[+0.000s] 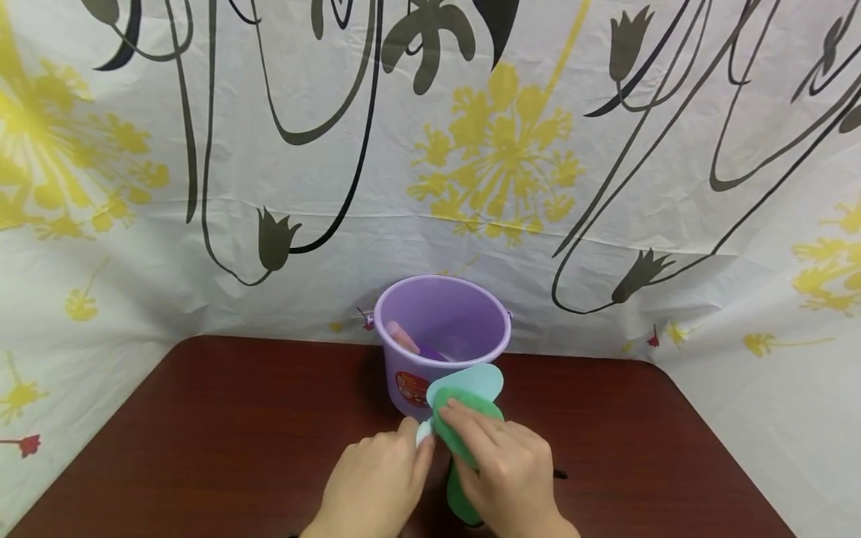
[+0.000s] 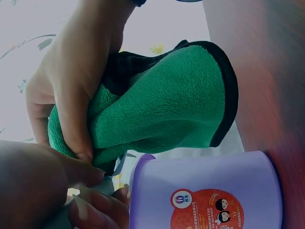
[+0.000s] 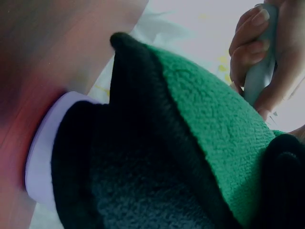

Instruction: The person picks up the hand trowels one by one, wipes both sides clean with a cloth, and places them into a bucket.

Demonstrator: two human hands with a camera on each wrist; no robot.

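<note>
My left hand (image 1: 370,478) grips the handle of a pale blue tool (image 1: 480,379) with a broad, flat, rounded head; the grey-looking handle (image 3: 263,71) also shows in the right wrist view. In my right hand (image 1: 507,459) is a green cloth (image 2: 167,102) with black edging and a dark other side. The fingers hold the cloth against the tool near the base of its head, close beside my left hand. Part of the cloth hangs down below the right hand. Folds of cloth hide where it meets the tool.
Behind the hands a purple bucket (image 1: 397,381) with a red label stands on the dark brown table (image 1: 269,433). Inside it lie a pink item (image 1: 402,338) and a purple one (image 1: 433,353). A white patterned sheet (image 1: 336,179) hangs around the table.
</note>
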